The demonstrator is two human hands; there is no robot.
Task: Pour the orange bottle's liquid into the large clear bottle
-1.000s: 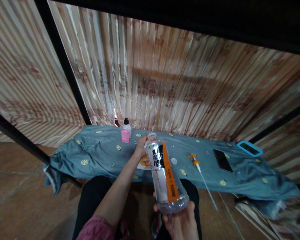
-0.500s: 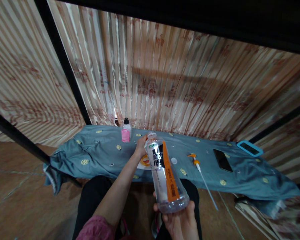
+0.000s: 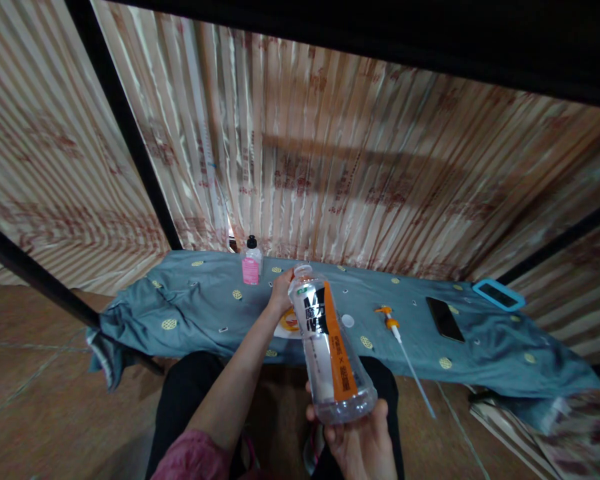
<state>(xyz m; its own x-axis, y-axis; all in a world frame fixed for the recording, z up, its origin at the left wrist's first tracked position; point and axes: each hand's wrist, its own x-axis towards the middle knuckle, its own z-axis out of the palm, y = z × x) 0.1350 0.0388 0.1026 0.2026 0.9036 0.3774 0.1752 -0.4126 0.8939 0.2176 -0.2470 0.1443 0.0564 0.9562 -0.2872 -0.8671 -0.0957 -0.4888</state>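
Observation:
My right hand (image 3: 363, 443) grips the base of a clear plastic bottle (image 3: 330, 353) with a black and orange label, tilted away from me with its uncapped mouth pointing toward the bed. My left hand (image 3: 281, 293) is stretched out beside the bottle's neck, over a white and orange round item (image 3: 289, 325) on the blue-grey sheet (image 3: 200, 307). Its fingers are partly hidden behind the bottle, so I cannot tell whether they hold anything. A small white cap (image 3: 349, 321) lies on the sheet just right of the bottle.
On the sheet stand a pink bottle with a black cap (image 3: 251, 263), an orange pump head with a long white tube (image 3: 399, 339), a black phone (image 3: 445, 319) and a blue-framed device (image 3: 499, 295). Striped curtains hang behind. A black frame post (image 3: 130, 133) rises at left.

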